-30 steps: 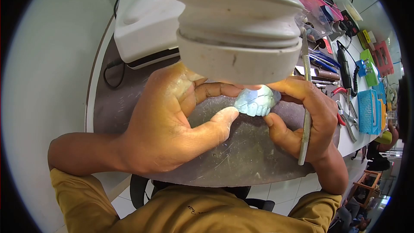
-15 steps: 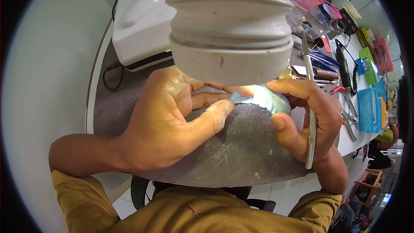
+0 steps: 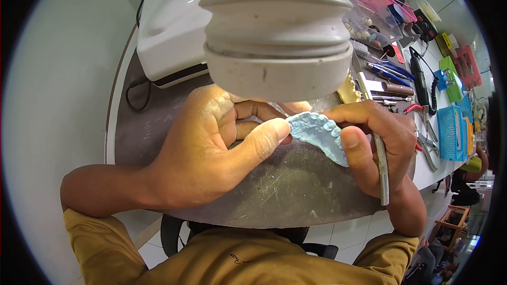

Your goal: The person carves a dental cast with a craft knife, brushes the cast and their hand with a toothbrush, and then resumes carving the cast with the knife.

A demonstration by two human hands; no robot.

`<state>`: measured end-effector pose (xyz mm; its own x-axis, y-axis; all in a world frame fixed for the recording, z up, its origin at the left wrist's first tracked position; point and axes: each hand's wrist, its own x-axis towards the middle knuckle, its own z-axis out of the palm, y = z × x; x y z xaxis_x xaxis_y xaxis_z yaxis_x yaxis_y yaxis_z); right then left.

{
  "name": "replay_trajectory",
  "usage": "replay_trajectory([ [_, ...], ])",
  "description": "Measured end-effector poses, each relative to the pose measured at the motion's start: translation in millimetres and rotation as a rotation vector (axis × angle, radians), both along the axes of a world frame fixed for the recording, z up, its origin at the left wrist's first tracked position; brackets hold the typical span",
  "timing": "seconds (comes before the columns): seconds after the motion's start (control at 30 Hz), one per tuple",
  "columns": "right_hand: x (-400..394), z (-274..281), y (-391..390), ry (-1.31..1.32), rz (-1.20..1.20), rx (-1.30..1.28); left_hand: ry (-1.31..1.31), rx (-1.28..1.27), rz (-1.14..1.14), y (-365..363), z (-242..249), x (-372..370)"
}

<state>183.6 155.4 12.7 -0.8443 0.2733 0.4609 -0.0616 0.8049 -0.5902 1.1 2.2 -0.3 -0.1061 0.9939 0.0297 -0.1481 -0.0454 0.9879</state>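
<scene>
A pale blue dental cast (image 3: 321, 133), an arch of teeth, is held just above the grey bench top. My left hand (image 3: 211, 153) pinches its left end between thumb and fingers; those fingers are partly hidden behind it. At the cast's right side, my right hand (image 3: 380, 140) grips the edge with thumb and index finger. That same hand also keeps a slim metal knife (image 3: 382, 179) with a textured handle tucked across the palm, pointing up and away. Beyond the right fingers lies a yellowish cast (image 3: 349, 91), partly covered by the hose.
A ribbed white suction hose (image 3: 277, 68) hangs close over the hands. Left of it stands a white machine (image 3: 171, 26). Along the right are pliers (image 3: 391, 72), a black handpiece (image 3: 420, 76), a blue basket (image 3: 450, 134) and a clear box (image 3: 372, 24) of small pieces.
The blue cast has been tilted, so its inner face and tooth row now show toward me. The knife has leaned over, its upper end shifting left. My left hand has barely moved.
</scene>
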Motion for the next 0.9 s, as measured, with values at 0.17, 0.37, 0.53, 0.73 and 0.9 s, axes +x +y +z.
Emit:
replay_trajectory([
  [0.17,0,4,-2,-0.06,-0.025,-0.045,-0.086,-0.051,0.043,0,4,4],
  [0.37,0,1,-4,-0.053,-0.028,-0.082,0.031,0.001,0.042,2,0,6],
  [0.53,5,-3,-7,-0.026,-0.145,-0.198,0.191,-0.083,-0.011,4,6,-2],
  [0.73,29,10,-33,0.152,-0.302,-0.128,0.377,-0.109,-0.051,2,6,-4],
  [0.9,51,-21,-79,0.319,-0.329,-0.035,0.256,-0.243,-0.071,-3,17,-2],
])
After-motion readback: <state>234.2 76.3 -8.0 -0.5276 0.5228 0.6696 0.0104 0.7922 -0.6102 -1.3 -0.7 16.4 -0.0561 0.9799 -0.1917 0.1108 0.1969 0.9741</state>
